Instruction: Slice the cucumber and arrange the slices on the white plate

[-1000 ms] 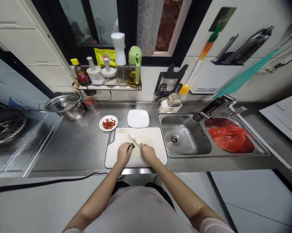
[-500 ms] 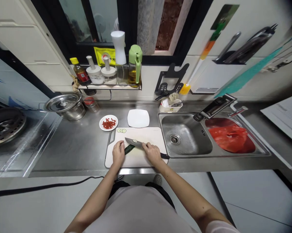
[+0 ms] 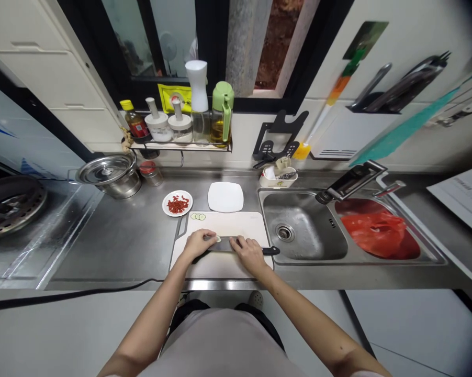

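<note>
On the white cutting board, a kitchen knife lies crosswise with its black handle pointing right. My right hand grips it at the blade, left of the handle. A pale cucumber slice rests against the blade, and the fingertips of my left hand are closed on its edge. The dark green cucumber is mostly hidden beneath my left hand and the blade. Several overlapping cucumber slices lie at the board's upper left corner.
Behind the board are a white plate and a round dish of chopped red pieces. A lidded pot stands left. To the right is the sink with a red plastic bag. Bottles line a rack.
My left hand has left the cucumber and reached right to the slice on the blade. The knife has turned to lie more level. The view has shifted slightly.
</note>
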